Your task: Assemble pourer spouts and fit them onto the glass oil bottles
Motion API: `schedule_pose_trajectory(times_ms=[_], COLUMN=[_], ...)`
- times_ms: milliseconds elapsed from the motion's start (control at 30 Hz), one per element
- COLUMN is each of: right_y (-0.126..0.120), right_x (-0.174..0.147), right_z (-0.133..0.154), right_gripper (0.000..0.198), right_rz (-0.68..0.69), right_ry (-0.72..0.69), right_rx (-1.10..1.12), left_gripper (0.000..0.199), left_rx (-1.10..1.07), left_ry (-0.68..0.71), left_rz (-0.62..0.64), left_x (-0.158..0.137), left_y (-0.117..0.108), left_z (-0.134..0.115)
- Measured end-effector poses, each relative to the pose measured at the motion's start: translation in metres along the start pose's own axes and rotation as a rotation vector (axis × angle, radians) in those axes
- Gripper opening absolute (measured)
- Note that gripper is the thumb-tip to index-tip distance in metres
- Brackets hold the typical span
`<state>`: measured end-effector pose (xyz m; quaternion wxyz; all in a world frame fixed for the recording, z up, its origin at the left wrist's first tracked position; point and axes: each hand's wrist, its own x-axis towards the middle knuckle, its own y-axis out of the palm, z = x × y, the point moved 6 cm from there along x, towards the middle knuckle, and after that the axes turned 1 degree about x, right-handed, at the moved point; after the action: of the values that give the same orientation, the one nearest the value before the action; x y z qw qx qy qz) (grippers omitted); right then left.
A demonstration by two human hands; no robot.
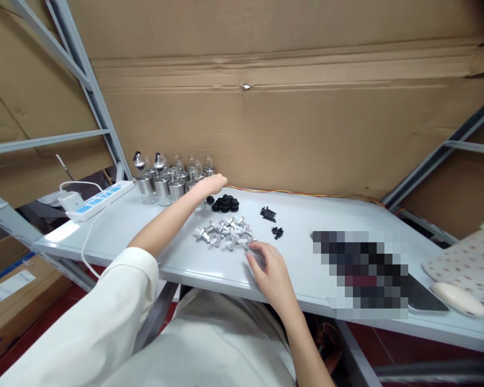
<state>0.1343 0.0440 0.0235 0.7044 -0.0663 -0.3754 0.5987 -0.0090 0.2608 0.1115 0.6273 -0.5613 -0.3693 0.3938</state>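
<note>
My left hand (214,184) is stretched out over the far side of the table, beside the front right of a group of glass bottles with steel sleeves (177,188). Its fingers look curled down, and whatever they hold is hidden behind the hand. Just below it lies a pile of black ring-like caps (225,203). My right hand (271,269) rests near the table's front edge, thumb and fingers apart. Its fingertips are at the right end of a heap of silver pourer parts (229,232); whether they touch is unclear.
Small black spout-like pieces (268,214) and tiny black bits (277,233) lie right of the heap. Two bottles at left carry pourers (138,159). A white power strip (100,200) with a cable sits at the left edge. A blurred dark object (363,269) and a pale oval thing (458,299) lie right.
</note>
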Motion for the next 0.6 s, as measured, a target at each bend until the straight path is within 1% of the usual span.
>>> schedule_pose_trajectory(times_ms=[133, 233, 300, 400, 467, 533, 600], right_y=[0.000, -0.001, -0.001, -0.001, -0.001, -0.001, -0.001], right_x=[0.000, 0.000, 0.000, 0.001, 0.001, 0.001, 0.000], right_z=[0.001, 0.002, 0.003, 0.003, 0.003, 0.002, 0.002], right_gripper=[0.015, 0.014, 0.015, 0.015, 0.014, 0.014, 0.014], right_rz=[0.012, 0.015, 0.013, 0.005, 0.000, -0.006, -0.010], right_ry=[0.002, 0.005, 0.003, 0.000, -0.004, -0.008, -0.012], right_rx=[0.001, -0.001, 0.000, 0.001, -0.001, -0.003, -0.002], left_gripper=[0.034, 0.033, 0.033, 0.032, 0.033, 0.034, 0.034], left_rx=[0.028, 0.045, 0.057, 0.063, 0.064, 0.059, 0.048], left_ry=[-0.051, -0.078, -0.088, -0.091, -0.088, -0.076, -0.052], left_rz=[0.202, 0.307, 0.354, 0.383, 0.375, 0.338, 0.267], left_x=[0.020, 0.024, 0.025, 0.026, 0.027, 0.029, 0.033], left_y=[0.018, 0.029, 0.035, 0.041, 0.040, 0.037, 0.031], left_z=[0.001, 0.000, 0.000, 0.002, 0.005, 0.008, 0.010])
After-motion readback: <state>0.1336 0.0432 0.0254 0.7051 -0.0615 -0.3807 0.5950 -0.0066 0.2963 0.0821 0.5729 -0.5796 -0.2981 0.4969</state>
